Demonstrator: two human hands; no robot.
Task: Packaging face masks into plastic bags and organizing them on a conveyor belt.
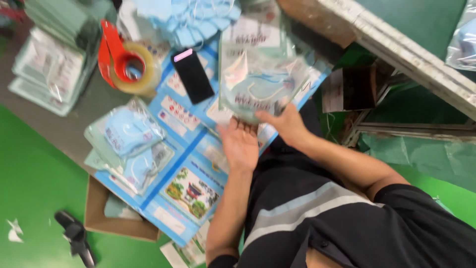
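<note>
Both of my hands are on a clear plastic bag [258,84] with light blue face masks inside, held over a blue printed sheet [188,186] on the table. My right hand [285,124] pinches the bag's near edge. My left hand [240,144] lies flat with its fingers spread, and the fingertips touch the bag's lower edge from beneath. More filled mask bags [129,134] lie in a small heap to the left.
A red tape dispenser with a roll [126,64] and a black phone [192,75] lie beyond the heap. Loose blue masks [191,20] are piled at the top. Stacked flat packets [44,67] sit far left, above the green floor. A cardboard box [111,221] sits under the table edge, and a pale beam [406,49] crosses top right.
</note>
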